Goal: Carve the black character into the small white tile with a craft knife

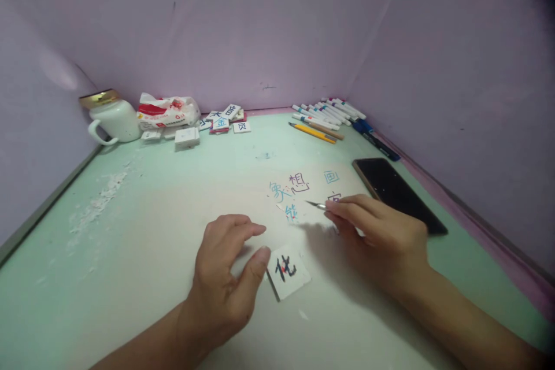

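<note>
My left hand rests on the table with its fingers apart and curved, the thumb touching the left edge of a small white tile that bears a black character with a red mark. My right hand is closed in a pinch on a thin metal-tipped tool, whose point hovers over coloured characters written on the tabletop. The tile lies flat between the two hands.
A black phone lies just right of my right hand. Several markers and pencils lie at the far right corner. A white mug, a plastic packet and more lettered tiles sit along the back wall. White dust is strewn at the left.
</note>
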The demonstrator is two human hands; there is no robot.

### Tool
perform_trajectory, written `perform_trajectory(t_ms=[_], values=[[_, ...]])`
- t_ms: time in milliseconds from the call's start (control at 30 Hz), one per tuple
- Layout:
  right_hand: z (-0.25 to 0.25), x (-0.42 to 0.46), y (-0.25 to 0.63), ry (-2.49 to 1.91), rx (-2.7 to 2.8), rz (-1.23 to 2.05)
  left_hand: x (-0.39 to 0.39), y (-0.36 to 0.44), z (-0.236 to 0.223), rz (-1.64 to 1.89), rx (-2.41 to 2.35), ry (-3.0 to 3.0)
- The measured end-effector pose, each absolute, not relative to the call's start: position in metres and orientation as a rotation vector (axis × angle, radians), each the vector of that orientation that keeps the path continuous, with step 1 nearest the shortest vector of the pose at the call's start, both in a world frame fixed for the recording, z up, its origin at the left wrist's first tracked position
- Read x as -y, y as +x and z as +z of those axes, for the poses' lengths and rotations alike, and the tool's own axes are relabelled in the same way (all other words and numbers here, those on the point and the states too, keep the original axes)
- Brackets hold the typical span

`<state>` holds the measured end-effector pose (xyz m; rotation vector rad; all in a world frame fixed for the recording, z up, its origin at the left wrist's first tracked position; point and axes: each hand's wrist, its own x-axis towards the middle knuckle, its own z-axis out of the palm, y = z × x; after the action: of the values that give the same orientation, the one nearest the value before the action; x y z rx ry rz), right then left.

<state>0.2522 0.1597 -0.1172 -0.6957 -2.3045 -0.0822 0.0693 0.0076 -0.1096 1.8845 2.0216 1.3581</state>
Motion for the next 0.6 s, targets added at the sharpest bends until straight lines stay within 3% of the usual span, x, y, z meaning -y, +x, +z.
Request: perform_trajectory(t_ms=[233, 367, 600], values=[[-0.124, -0.16, 0.251, -0.78, 2.508, 0.11, -0.005, 0.085, -0.112, 0.773, -2.064, 2.12], [-0.119, -0.158, 0.251, -0.704, 2.421, 0.424, -0.006, 0.084, -0.114, 0.781, -2.015, 2.102], [-0.112, -0.16, 0.253, -0.348, 2.49, 0.593, -0.007, 0.075, -0.114, 0.853, -1.874, 2.092]])
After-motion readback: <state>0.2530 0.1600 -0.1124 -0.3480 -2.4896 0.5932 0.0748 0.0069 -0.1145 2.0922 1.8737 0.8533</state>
